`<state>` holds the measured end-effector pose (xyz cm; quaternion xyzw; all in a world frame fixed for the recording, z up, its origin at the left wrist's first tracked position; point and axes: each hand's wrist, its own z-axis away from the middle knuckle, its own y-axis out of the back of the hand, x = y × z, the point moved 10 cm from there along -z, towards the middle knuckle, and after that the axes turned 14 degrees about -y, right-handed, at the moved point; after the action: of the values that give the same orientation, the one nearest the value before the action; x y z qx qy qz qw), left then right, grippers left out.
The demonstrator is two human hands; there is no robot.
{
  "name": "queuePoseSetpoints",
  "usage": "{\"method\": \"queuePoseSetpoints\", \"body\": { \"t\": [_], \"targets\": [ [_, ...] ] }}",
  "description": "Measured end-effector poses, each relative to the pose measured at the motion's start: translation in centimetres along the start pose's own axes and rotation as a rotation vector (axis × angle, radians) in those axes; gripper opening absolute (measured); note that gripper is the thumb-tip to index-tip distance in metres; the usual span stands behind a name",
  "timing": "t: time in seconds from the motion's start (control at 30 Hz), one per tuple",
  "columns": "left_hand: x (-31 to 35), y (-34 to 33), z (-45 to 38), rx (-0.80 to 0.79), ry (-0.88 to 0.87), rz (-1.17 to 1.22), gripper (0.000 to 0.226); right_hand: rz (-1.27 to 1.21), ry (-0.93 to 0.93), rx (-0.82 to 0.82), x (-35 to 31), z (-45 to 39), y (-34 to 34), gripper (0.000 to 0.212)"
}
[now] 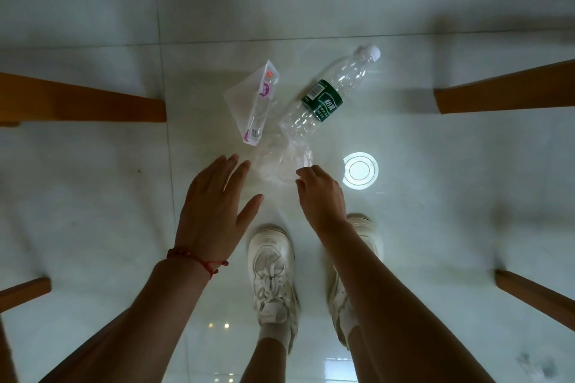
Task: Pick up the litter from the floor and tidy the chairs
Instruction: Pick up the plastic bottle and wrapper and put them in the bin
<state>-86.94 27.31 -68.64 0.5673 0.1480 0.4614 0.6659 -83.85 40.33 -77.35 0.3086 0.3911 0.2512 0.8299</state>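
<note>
Three pieces of litter lie on the pale tiled floor ahead of my feet. An empty clear plastic bottle (326,96) with a green label and white cap lies tilted, cap to the upper right. Left of it lies a clear plastic packet (252,102) with purple print. Below both sits a crumpled clear plastic wrapper (280,162). My left hand (214,205) hovers open, fingers spread, just left of the wrapper. My right hand (320,196) has its fingers curled downward at the wrapper's right edge; I cannot tell if it touches it.
Wooden chair legs stand on both sides: upper left (81,102), lower left (25,292), upper right (504,90), lower right (535,295). My white sneakers (273,274) stand just behind the litter. A round ceiling-light reflection (360,170) shines on the floor right of the wrapper.
</note>
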Motion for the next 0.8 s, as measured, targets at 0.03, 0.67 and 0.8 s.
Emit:
{"method": "queuePoseSetpoints", "body": {
  "t": [0.03,0.67,0.8],
  "targets": [
    [-0.1,-0.1,0.3,-0.009,-0.001,0.000,0.072,-0.017,0.008,0.016,0.1,0.0,0.3,0.015],
    [6.6,0.2,-12.6,0.089,-0.151,0.044,0.058,-0.059,-0.015,0.259,7.2,1.7,18.1,0.013],
    [4.6,-3.4,-16.9,0.069,-0.036,0.096,0.066,-0.061,-0.016,0.318,9.0,0.3,19.3,0.015]
  ]
}}
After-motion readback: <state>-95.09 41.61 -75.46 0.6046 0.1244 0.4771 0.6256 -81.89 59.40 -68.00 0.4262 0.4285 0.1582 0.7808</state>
